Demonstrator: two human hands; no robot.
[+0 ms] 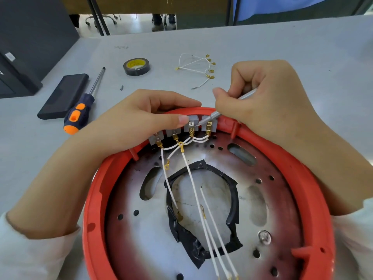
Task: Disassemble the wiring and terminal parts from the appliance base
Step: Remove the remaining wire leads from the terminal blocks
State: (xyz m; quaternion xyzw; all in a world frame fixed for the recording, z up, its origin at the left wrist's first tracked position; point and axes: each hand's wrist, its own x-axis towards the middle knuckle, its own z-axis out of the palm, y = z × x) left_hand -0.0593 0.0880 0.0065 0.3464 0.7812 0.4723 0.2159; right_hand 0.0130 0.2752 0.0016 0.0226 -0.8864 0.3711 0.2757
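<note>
Steadying red base (96,190) at 12 o'clock rim, left hand (129,122) pinches grey terminal block (192,123); right hand (260,102) grips slim screwdriver (214,115), tip on terminal screw; freed wires (198,66) lie on desk (282,43) beyond.

The left hand (141,116) lay palm down, forearm angled in from the lower left, thumb extended rightward and fingers curled forward. The right hand (262,102) held a pen-like grip, fingers curled, thumb and forefinger pinching, forearm entering from the right.
</note>
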